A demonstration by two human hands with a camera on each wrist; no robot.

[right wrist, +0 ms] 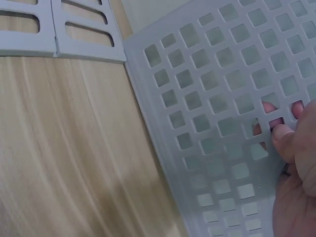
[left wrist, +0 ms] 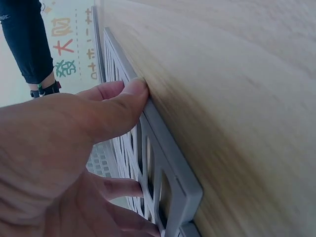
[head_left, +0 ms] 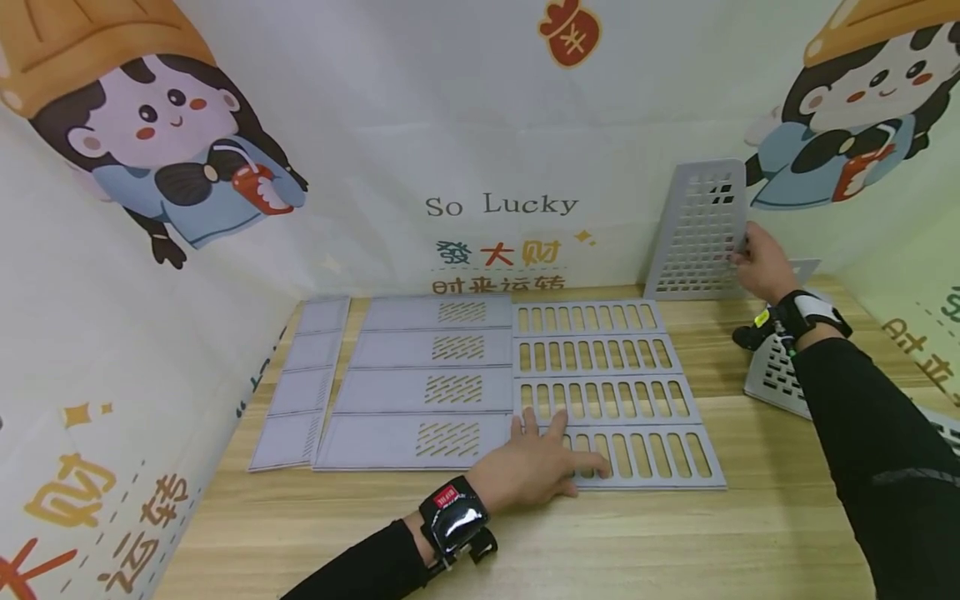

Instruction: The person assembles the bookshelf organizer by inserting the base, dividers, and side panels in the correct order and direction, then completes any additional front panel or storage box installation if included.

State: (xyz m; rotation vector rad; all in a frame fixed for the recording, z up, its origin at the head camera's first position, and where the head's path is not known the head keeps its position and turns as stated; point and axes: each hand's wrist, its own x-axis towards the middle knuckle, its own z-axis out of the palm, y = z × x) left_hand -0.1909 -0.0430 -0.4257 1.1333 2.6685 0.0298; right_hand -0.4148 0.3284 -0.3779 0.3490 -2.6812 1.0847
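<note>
My left hand [head_left: 528, 467] lies with spread fingers on the nearest of several grey slotted panels [head_left: 645, 482]. In the left wrist view, the thumb touches that panel's front edge, and other fingertips rest at its slots. At the back right, my right hand [head_left: 768, 262] grips the right side of a grey panel with square holes [head_left: 701, 233]. This panel stands upright on the table against the back wall. In the right wrist view, the thumb is on the square-holed panel [right wrist: 197, 113] and fingertips show through its holes.
Left of the slotted rows lie several grey panels with slanted cuts [head_left: 390, 392], then narrow plain strips [head_left: 303, 392]. Under the right forearm is another perforated panel [head_left: 776, 383], partly hidden. A printed cloth [head_left: 360, 125] covers the walls around the wooden table [head_left: 637, 542].
</note>
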